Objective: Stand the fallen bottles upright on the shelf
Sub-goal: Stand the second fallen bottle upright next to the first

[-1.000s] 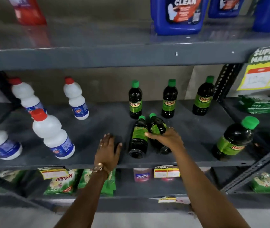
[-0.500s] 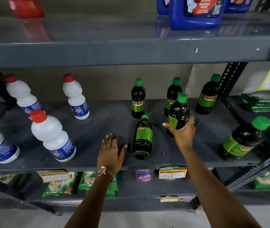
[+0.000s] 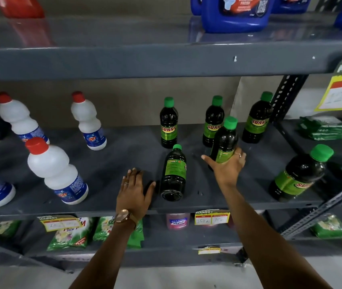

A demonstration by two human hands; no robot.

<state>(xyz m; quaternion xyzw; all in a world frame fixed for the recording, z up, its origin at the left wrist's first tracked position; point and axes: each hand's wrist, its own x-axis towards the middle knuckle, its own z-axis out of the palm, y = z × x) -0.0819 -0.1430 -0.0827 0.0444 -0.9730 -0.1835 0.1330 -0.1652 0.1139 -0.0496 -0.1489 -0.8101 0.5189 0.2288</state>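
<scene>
My right hand (image 3: 226, 170) grips the lower body of a dark bottle with a green cap (image 3: 225, 140), held upright at the middle of the grey shelf (image 3: 124, 159). Just left of it a second dark green-capped bottle (image 3: 174, 174) lies on its side, cap toward the back, base toward me. My left hand (image 3: 134, 192) rests flat on the shelf beside that fallen bottle, fingers spread, holding nothing. Three dark bottles stand upright at the back (image 3: 168, 124), (image 3: 212, 122), (image 3: 256, 119). Another one (image 3: 299, 174) stands at the right front.
White bottles with red caps (image 3: 56, 172), (image 3: 88, 122), (image 3: 18, 119) stand on the left of the shelf. Blue jugs (image 3: 234, 13) sit on the shelf above. A perforated upright post (image 3: 284, 97) bounds the right side. Green packets (image 3: 72, 234) and price tags (image 3: 211, 217) are below.
My right hand lifted one fallen dark bottle off the shelf, turned it upright and carried it right and back. The left hand stayed flat on the shelf.
</scene>
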